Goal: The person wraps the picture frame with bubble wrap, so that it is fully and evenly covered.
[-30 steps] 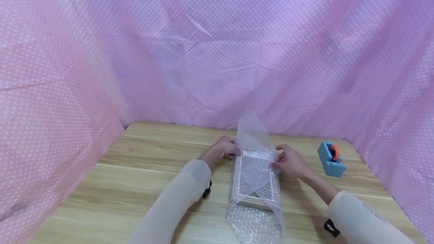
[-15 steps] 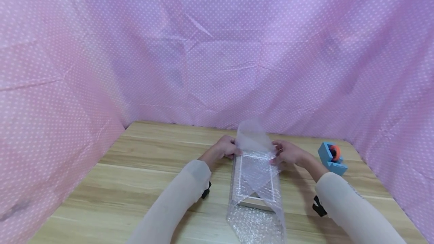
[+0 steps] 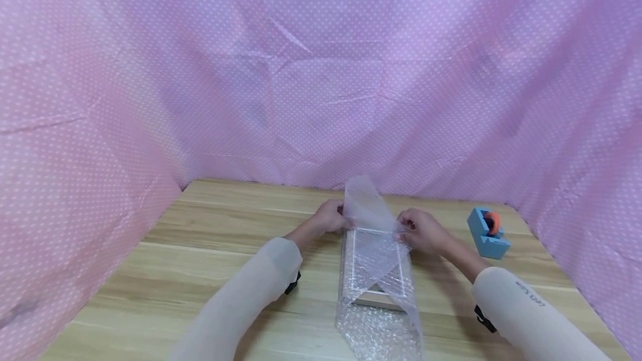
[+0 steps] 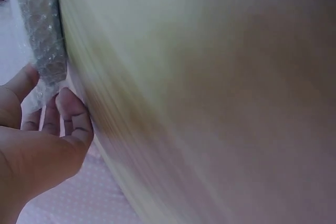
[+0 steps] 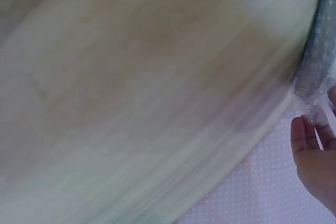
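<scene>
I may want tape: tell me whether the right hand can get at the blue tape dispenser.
Probably yes, once the right hand releases the bubble wrap: nothing visible stands between it and the blue tape dispenser.

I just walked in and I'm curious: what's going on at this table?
A person is handling a flat, frame-like piece mostly covered in bubble wrap. The left hand and right hand pinch the wrap at either side of the far end, where a loose flap extends beyond them. The near end is open, leaving the piece's pale edge showing. A blue tape dispenser with an orange roll stands off to the right, untouched.
</scene>
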`<state>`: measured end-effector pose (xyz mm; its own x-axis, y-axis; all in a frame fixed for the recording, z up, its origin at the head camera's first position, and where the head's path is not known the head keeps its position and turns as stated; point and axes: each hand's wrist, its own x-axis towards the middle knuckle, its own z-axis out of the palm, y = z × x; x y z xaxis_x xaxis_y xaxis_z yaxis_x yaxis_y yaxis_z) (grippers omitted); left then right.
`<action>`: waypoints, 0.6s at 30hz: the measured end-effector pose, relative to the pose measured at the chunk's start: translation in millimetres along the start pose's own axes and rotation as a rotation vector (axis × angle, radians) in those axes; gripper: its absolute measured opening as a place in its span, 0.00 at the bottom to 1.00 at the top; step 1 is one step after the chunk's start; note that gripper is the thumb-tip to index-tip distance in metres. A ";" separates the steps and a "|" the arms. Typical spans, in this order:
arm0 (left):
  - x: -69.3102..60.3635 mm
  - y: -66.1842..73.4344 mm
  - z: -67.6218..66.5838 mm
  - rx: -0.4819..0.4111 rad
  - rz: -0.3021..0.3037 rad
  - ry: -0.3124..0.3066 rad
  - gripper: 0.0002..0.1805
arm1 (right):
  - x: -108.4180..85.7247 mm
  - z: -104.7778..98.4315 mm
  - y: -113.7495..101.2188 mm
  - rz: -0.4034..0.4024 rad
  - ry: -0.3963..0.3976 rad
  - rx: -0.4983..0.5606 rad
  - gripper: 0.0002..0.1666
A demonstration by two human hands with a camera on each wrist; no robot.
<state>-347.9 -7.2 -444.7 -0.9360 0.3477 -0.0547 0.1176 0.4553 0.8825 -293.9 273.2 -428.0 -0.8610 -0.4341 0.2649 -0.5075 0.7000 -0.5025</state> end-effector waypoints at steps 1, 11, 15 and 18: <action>-1.1 -0.4 -2.0 0.017 0.026 -0.012 0.23 | -0.3 0.9 -0.2 -0.007 0.006 -0.009 0.11; -11.3 -5.4 -25.4 0.230 0.321 -0.242 0.27 | -5.1 5.9 -2.4 -0.086 0.043 -0.101 0.12; -13.2 -8.3 -27.9 0.293 0.486 -0.321 0.34 | -8.7 7.1 -3.2 -0.135 0.083 -0.133 0.13; -14.6 -8.4 -28.5 0.313 0.550 -0.340 0.37 | -10.5 7.2 -3.0 -0.160 0.106 -0.158 0.15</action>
<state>-344.7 -39.5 -438.0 -0.5652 0.8068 0.1720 0.6794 0.3369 0.6518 -283.1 271.6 -435.2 -0.7638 -0.4903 0.4198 -0.6291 0.7107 -0.3147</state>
